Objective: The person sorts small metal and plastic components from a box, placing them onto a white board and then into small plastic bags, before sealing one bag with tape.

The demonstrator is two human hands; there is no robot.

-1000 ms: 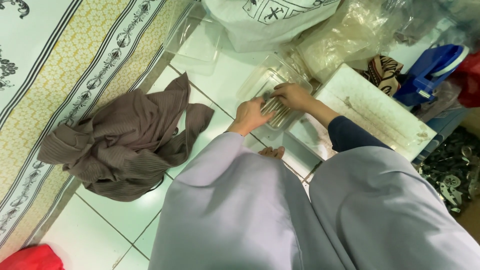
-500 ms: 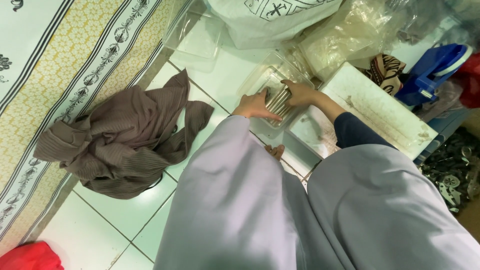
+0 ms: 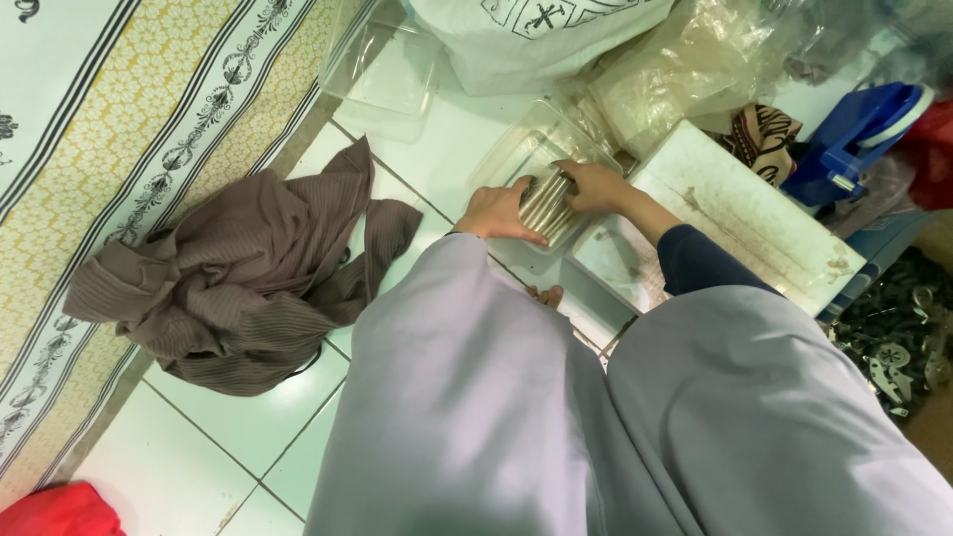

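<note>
red cloth (image 3: 55, 511) cut off at corner, white sack (image 3: 536, 40) cropped by top edge

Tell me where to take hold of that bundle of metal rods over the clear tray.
Judging by its pose, grip the bundle of metal rods across its middle, from both long sides. The rods lie parallel and loose, so only side pressure keeps them together. The left hand and right hand already flank it above the clear tray. The ends look freer but would probably let rods slip out.
</note>
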